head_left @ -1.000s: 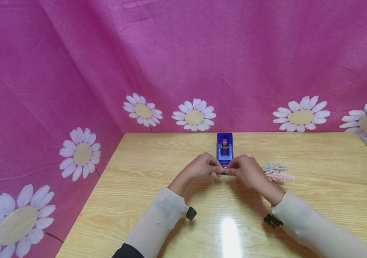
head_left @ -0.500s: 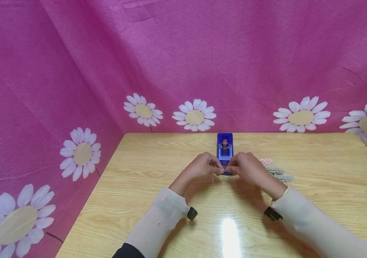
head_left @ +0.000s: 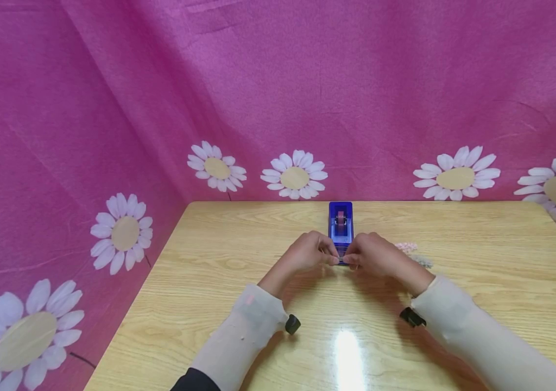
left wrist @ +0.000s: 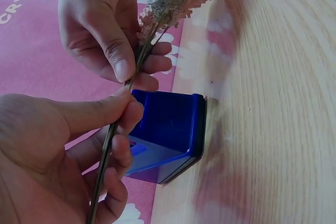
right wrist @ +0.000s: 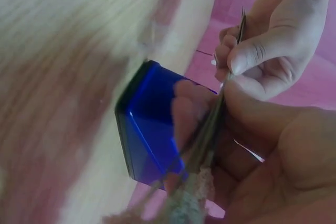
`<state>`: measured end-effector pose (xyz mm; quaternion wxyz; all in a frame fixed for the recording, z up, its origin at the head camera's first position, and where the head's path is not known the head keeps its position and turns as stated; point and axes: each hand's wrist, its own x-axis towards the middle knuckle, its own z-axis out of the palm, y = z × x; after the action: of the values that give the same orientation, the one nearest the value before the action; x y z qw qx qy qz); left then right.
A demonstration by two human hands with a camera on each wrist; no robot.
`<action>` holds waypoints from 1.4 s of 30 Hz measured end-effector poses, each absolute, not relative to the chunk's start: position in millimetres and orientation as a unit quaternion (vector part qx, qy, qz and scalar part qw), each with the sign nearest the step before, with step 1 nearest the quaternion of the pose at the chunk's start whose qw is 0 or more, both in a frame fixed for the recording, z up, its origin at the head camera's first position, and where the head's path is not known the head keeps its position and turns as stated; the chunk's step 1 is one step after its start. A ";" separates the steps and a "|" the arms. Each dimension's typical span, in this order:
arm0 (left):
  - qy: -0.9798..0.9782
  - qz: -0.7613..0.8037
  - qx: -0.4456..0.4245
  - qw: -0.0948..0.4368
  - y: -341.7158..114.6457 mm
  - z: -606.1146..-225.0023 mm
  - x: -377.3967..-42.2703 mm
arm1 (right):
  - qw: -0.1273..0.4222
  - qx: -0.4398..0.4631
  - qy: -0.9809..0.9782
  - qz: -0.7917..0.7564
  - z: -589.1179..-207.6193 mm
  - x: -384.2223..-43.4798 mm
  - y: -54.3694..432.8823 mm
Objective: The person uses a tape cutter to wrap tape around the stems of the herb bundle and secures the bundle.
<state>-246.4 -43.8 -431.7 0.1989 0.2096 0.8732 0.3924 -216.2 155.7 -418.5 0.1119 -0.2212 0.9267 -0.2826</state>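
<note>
Your left hand (head_left: 309,251) and right hand (head_left: 374,254) both pinch the sprigs (left wrist: 106,153), thumbs meeting on the stems. From overhead, the stems run to 9 o'clock and the heads (left wrist: 174,4) to 3. The dispenser (head_left: 341,206), a roll (head_left: 340,218) inside, sits at 12, its near end partly hidden by your fingers. The right wrist view blurs the heads.

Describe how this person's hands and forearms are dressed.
The left hand and right hand wear no gloves. A cream cloth left sleeve and matching right sleeve cover the forearms. A small black left wrist piece and black right wrist piece show beside the cuffs. Black cloth borders the left sleeve's elbow end.
</note>
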 end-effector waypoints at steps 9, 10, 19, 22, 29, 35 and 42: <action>0.868 0.395 0.214 0.211 -44.5 -432.5 -246.3 | 0.050 -0.170 0.944 -0.279 -425.4 -204.8 150.9; 0.865 0.398 0.213 0.219 -44.8 -432.2 -246.5 | 0.046 -0.165 0.945 -0.278 -425.9 -203.8 150.6; 0.863 0.384 0.227 0.239 -44.8 -430.5 -246.2 | 0.031 -0.165 0.951 -0.261 -423.9 -201.2 150.2; 0.866 0.383 0.222 0.234 -44.4 -431.4 -245.4 | 0.046 -0.186 0.951 -0.242 -419.2 -204.2 151.3; 0.873 0.382 0.224 0.202 -43.6 -432.2 -246.3 | 0.100 -0.231 0.939 -0.235 -411.5 -216.1 156.5; 0.878 0.379 0.230 0.183 -43.0 -433.1 -248.8 | 0.135 -0.226 0.929 -0.261 -411.9 -221.3 158.5; 0.875 0.392 0.214 0.186 -42.1 -432.8 -248.7 | 0.087 -0.201 0.937 -0.271 -415.7 -215.8 156.7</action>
<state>-248.7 -42.1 -432.8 0.1858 0.2140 0.8751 0.3923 -215.8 156.7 -415.7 0.0873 -0.2010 0.9374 -0.2707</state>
